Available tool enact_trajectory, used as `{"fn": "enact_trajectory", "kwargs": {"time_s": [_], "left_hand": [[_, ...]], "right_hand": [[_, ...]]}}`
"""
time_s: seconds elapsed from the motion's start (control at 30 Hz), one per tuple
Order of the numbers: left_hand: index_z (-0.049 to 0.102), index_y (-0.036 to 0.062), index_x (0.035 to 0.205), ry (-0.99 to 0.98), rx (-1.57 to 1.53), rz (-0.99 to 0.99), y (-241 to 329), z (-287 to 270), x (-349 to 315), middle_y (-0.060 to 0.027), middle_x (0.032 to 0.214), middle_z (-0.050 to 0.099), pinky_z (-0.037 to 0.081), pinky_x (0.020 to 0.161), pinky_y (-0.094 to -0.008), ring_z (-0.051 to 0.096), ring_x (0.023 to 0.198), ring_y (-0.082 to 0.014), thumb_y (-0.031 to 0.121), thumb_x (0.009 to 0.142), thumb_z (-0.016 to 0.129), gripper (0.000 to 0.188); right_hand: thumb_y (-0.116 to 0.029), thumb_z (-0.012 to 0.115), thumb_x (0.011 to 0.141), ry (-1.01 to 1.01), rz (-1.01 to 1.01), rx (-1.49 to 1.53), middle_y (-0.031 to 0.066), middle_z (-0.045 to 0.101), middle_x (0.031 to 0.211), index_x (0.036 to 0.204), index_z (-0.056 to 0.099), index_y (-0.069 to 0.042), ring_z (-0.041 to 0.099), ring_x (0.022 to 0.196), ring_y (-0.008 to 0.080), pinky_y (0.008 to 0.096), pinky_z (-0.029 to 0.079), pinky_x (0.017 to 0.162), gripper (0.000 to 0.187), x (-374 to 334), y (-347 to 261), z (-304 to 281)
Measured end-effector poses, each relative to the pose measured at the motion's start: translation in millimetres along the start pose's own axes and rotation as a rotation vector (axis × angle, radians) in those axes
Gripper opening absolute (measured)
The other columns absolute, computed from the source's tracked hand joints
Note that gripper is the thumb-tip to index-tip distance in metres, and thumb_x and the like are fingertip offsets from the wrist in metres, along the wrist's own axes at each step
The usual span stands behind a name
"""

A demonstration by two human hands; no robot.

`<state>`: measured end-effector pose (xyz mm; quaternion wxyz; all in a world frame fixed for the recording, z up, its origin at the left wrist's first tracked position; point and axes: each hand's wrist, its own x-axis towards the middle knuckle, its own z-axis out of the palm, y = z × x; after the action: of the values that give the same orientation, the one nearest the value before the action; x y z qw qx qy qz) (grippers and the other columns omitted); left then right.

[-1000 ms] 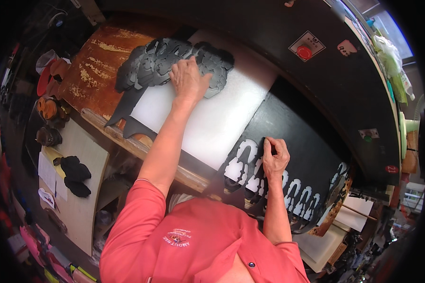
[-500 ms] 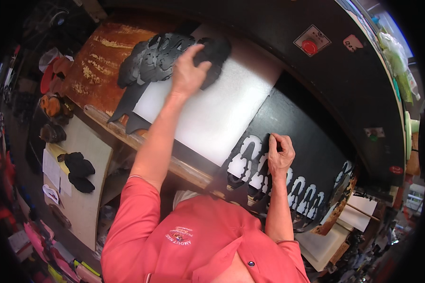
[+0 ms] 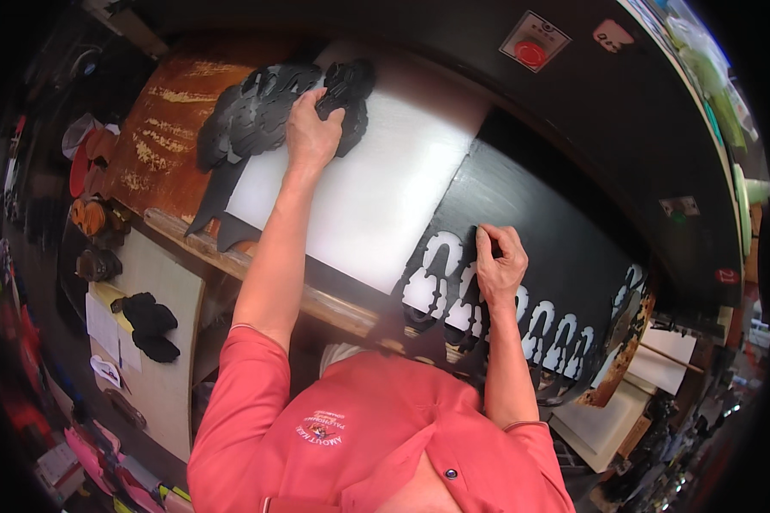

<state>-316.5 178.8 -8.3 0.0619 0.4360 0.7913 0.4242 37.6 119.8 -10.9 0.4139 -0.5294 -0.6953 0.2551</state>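
Note:
My left hand (image 3: 313, 132) rests at the near side of a pile of black cut-out pieces (image 3: 252, 115), its thumb and forefinger apart. A separate clump of black pieces (image 3: 351, 96) lies just beyond its fingertips, on a white board (image 3: 385, 171). My right hand (image 3: 502, 263) is closed, thumb and fingertips pressed together over a black sheet (image 3: 539, 222); anything between them is too small or dark to make out. Along the sheet's near edge runs a row of shoe-shaped openings (image 3: 443, 256) showing white beneath.
A worn brown board (image 3: 162, 128) lies to the left. A dark machine beam with a red button (image 3: 530, 54) spans the far side. On a pale side table (image 3: 158, 376) at lower left are black pieces (image 3: 150, 327) and papers. A wooden rail (image 3: 342, 309) edges the bench nearest me.
The whole view has shifted slightly. My left hand and the right-hand clump of black pieces have moved a little left, closer to the pile. The right hand stays closed over the black sheet.

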Motion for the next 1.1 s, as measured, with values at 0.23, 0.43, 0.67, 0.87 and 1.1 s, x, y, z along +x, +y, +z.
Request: {"fn": "enact_trajectory", "kwargs": {"time_s": [0.23,0.43,0.67,0.87,1.1], "left_hand": [[0.069,0.0015,0.138,-0.16,-0.102,-0.065,-15.9,-3.6,13.3,-0.0155,0.127,0.075,0.055,0.1,-0.0359,0.071,0.115,-0.0238,0.019,0.087,0.086,0.056],[0.063,-0.0025,0.143,-0.231,-0.526,-0.091,-53.7,-16.6,43.8,-0.0153,0.133,0.071,0.056,0.102,-0.0348,0.069,0.118,-0.0232,0.007,0.094,0.082,0.054],[0.056,-0.0057,0.15,-0.28,0.095,0.037,-144.0,-41.6,116.5,-0.0197,0.146,0.066,0.048,0.109,-0.0354,0.064,0.128,-0.027,0.023,0.1,0.075,0.061],[0.061,0.0026,0.15,0.079,0.686,0.19,-123.7,-44.1,89.0,-0.022,0.145,0.066,0.05,0.109,-0.0447,0.064,0.131,-0.0394,0.036,0.103,0.068,0.058],[0.059,-0.0006,0.15,-0.368,0.038,0.289,54.4,44.5,-129.8,-0.0164,0.149,0.065,0.047,0.111,-0.0365,0.062,0.132,-0.0236,0.026,0.111,0.062,0.048]], "right_hand": [[-0.004,0.075,0.091,0.031,-0.003,-0.067,0.0092,0.067,0.079,0.094,0.079,-0.002,0.065,0.071,0.02,0.0323,0.052,0.065,0.005,-3.8,6.4,-0.2],[-0.011,0.073,0.09,0.148,-0.12,0.022,0.0107,0.068,0.083,0.093,0.079,-0.007,0.068,0.073,0.0308,0.0399,0.054,0.064,0.007,-2.5,16.0,3.8],[-0.016,0.067,0.092,0.152,-0.054,0.1,0.0128,0.069,0.087,0.086,0.076,-0.008,0.07,0.081,0.0364,0.0464,0.058,0.072,0.013,-11.2,24.3,13.0],[-0.016,0.068,0.09,-0.105,-0.034,0.34,0.0145,0.069,0.087,0.093,0.076,-0.004,0.069,0.079,0.0346,0.0441,0.055,0.073,0.014,0.7,25.2,-17.5],[-0.016,0.068,0.103,0.295,0.097,0.709,0.0009,0.069,0.089,0.131,0.068,-0.004,0.062,0.082,0.0082,0.0271,0.055,0.082,0.031,-38.1,132.1,-283.1]]}}
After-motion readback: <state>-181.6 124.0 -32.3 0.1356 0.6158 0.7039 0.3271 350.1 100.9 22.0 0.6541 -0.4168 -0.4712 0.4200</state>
